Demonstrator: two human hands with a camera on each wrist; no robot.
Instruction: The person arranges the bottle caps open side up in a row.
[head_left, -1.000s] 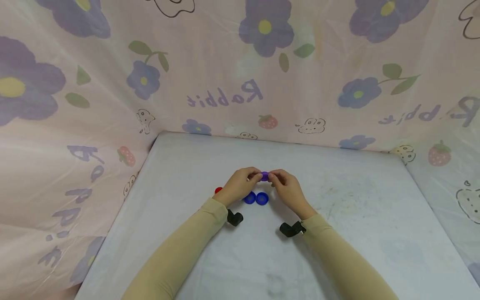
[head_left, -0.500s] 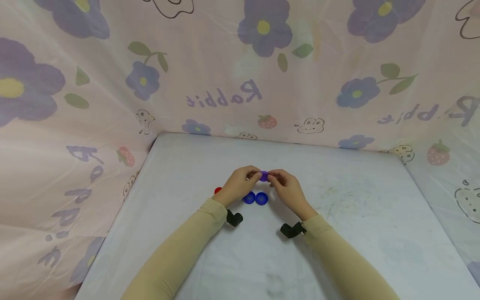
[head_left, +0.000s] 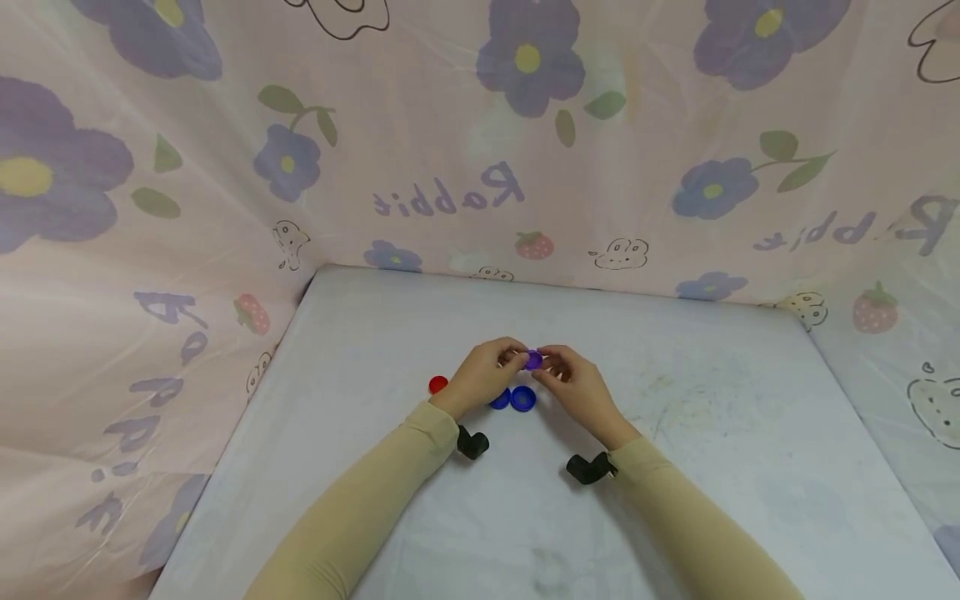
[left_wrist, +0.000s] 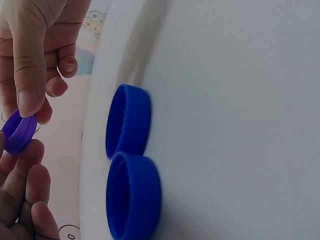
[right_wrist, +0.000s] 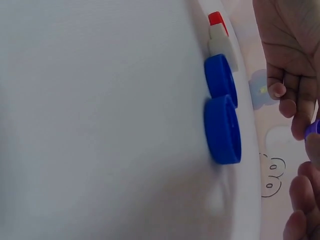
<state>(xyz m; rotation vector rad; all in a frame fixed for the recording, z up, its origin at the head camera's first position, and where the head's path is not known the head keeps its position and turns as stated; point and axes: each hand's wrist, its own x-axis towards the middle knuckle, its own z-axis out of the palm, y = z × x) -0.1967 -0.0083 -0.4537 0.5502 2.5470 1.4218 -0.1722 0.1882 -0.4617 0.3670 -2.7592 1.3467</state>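
Note:
A small purple bottle cap (head_left: 533, 360) is held up off the table between both hands. My left hand (head_left: 483, 371) pinches its left side with thumb and index finger. My right hand (head_left: 585, 387) has thumb and index finger at its other side; in the left wrist view the right thumb (left_wrist: 29, 97) lies against the cap's rim. Two blue bottle caps (head_left: 523, 398) (left_wrist: 132, 195) rest on the table below the hands, side by side and touching. The left hand partly covers one of them in the head view.
A red cap (head_left: 438, 385) lies left of the left wrist. White pieces (right_wrist: 222, 49) stand between the red and blue ones in the right wrist view. Black wrist mounts (head_left: 588, 468) hang under both forearms. A flowered curtain (head_left: 450, 125) encloses the white table (head_left: 712, 500).
Both hands and the purple cap have shifted slightly toward the body and right. The right thumb has slid lower beside the cap. More of the red cap shows; less of the left blue cap.

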